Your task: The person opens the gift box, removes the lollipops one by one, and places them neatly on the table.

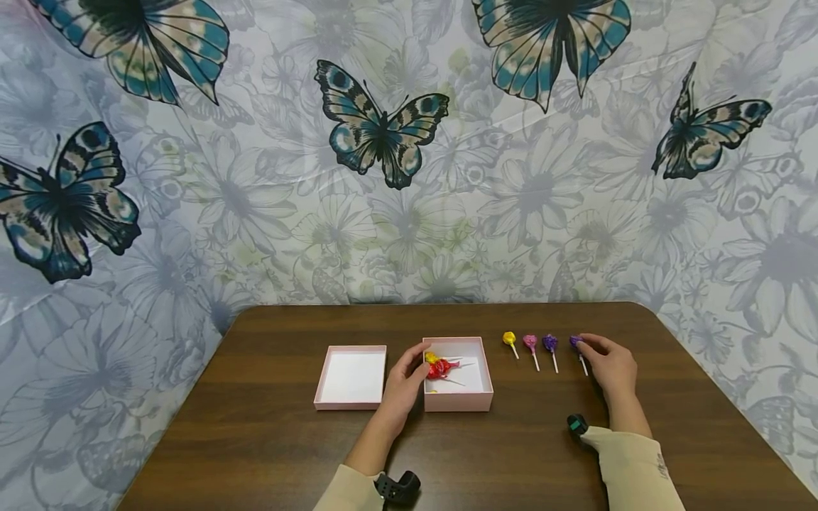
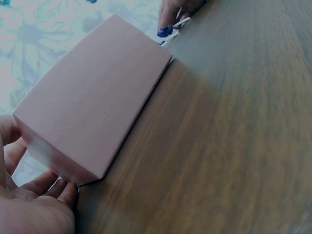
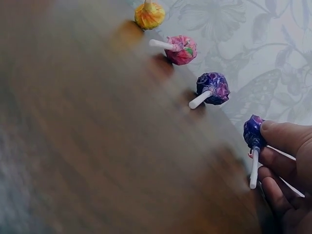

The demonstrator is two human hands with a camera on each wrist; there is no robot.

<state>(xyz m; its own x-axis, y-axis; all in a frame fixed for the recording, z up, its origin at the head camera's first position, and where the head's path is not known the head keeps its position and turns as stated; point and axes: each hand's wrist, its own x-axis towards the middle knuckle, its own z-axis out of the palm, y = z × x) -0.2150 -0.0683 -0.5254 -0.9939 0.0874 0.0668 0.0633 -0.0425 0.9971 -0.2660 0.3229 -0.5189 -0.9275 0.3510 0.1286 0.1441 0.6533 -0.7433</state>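
Note:
My right hand pinches a purple-wrapped lollipop by its head between thumb and fingers, its white stick pointing down toward me. To its left lie another purple lollipop, a pink lollipop and a yellow lollipop, in a row with sticks toward me. My left hand rests against the left side of a pink box, fingers loosely bent along its wall. Inside the open box, a red lollipop and a yellow one show near the left wall, partly overlapping.
A shallow pink-edged lid, white inside, lies left of the box. The brown wooden table ends at a back edge close behind the lollipops. A butterfly-printed cloth hangs behind it.

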